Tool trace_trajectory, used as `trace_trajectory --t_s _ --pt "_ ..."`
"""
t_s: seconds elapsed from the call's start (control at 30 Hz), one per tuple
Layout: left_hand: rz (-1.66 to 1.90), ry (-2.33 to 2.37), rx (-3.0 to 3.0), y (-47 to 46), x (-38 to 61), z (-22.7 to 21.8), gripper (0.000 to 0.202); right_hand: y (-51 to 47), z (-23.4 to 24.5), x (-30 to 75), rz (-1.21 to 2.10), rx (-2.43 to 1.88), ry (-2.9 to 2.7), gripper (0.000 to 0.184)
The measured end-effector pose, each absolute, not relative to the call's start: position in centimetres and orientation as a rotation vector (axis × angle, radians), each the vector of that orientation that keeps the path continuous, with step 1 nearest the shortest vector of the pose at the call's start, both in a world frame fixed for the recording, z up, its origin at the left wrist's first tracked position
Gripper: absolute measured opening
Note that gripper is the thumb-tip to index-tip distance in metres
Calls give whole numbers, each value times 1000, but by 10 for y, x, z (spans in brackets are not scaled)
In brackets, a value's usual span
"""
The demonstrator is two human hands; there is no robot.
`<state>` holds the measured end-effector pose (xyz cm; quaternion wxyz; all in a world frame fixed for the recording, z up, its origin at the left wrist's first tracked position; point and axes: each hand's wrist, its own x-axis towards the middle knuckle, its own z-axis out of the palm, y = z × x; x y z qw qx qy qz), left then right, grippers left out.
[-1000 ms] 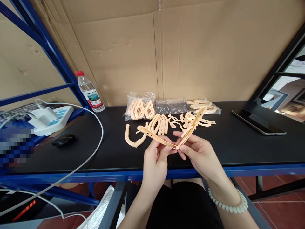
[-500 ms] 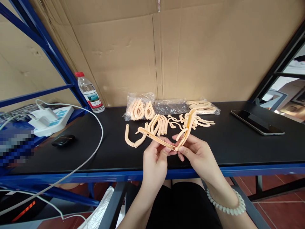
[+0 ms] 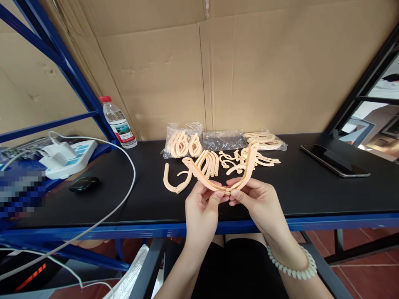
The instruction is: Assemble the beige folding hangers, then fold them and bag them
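Note:
Above the table's front edge, both my hands pinch the middle of a cream plastic folding hanger, whose two arms rise outward in a wide V. My left hand grips beside the joint on the left, thumb in front. On the right of the joint, my right hand holds the other arm the same way. Behind lie a curved hanger piece, a row of hanger arms and a loose pile of small hook pieces, partly hidden by the held hanger.
Clear plastic bags with cream parts line the cardboard wall. A water bottle, black mouse, power strip and white cable are on the left. A phone lies on the right of the black tabletop.
The held hanger has turned in my fingers: its left arm now shows its broad face and both arms spread more evenly. My hands stay close together at its middle.

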<state>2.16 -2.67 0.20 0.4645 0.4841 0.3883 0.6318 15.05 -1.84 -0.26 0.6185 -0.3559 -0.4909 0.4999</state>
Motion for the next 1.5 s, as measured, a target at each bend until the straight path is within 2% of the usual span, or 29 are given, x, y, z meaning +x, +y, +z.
trace_trajectory --t_s 0.3,0.5,0.67,0.73,0.83,0.9,1.03,1.1,1.17,1.23,1.33,1.4,1.5 --pt "1443 954 1254 -26 20 2 14 -15 -9 155 1220 -781 -1151 35" --pt "1478 936 1136 -27 21 2 17 -17 -5 152 1226 -674 -1069 18" --pt "1467 927 1110 -25 20 6 19 -19 -5 151 1236 -683 -1031 20" --pt "1459 926 1144 -25 20 6 19 -19 -5 150 1202 -704 -1032 29" --pt "1457 934 1172 -25 19 6 22 -19 -5 149 1178 -721 -1029 57" --pt "1467 956 1165 -26 14 7 32 -17 -2 148 1210 -736 -1027 69" --pt "1550 1065 1151 -31 -15 17 80 -12 13 141 1326 -761 -1003 84" --pt "1559 1123 1179 -32 -38 26 97 -8 24 136 1438 -775 -1007 88" --pt "1586 1183 1222 -30 -60 35 104 -2 36 130 1579 -798 -1038 88" --pt "1582 1257 1270 -26 -79 44 100 7 45 123 1671 -829 -1098 86" --pt "1516 1323 1333 -17 -96 49 93 30 53 113 1678 -925 -1254 69" --pt "1462 1350 1361 -11 -101 45 88 51 55 106 1630 -1017 -1463 52" --pt "1404 1428 1374 -2 -105 33 84 82 57 95 1287 -1134 -1895 40"
